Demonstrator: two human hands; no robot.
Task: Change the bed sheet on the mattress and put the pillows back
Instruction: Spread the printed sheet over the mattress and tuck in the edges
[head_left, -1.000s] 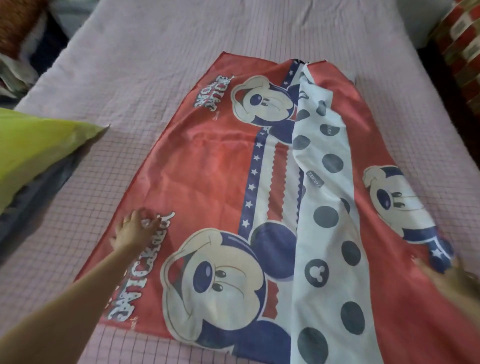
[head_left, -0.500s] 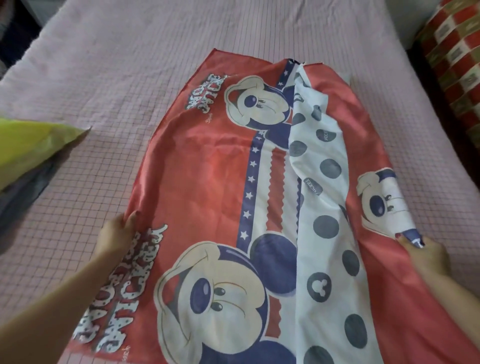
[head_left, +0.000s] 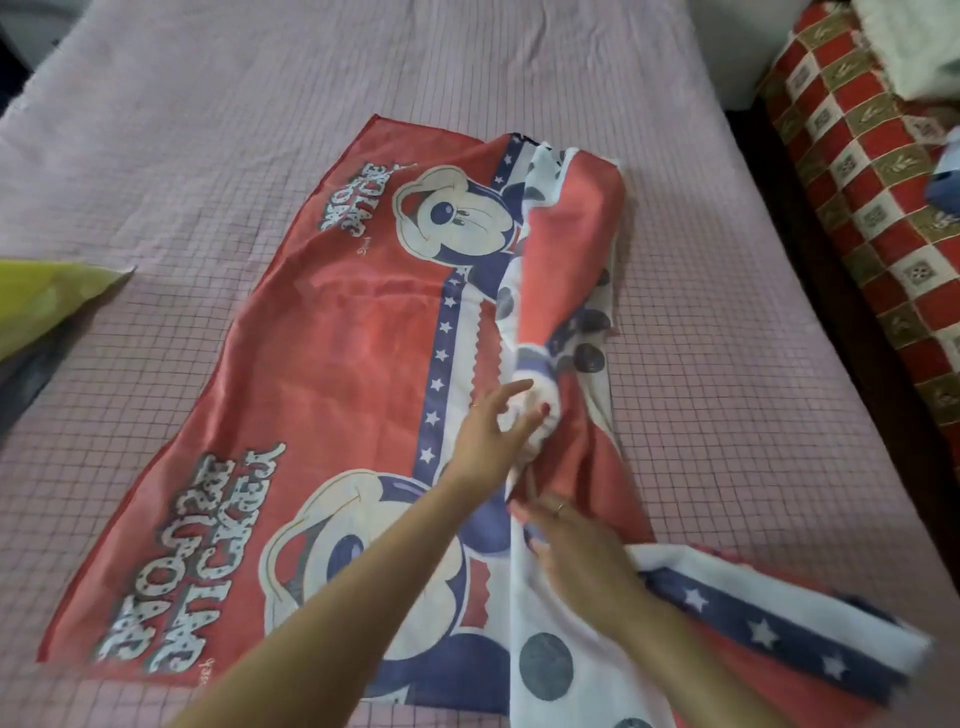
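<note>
While bunched, printed sheet (head_left: 332, 374) lies rumpled.

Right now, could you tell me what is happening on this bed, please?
A person is handling a red cartoon-print sheet lying partly folded on the pink checked mattress. The left hand pinches a bunched fold near the sheet's middle, while the right hand presses on the white dotted part. A yellow-green pillow lies at the left edge. The sheet is not yet spread out.
</note>
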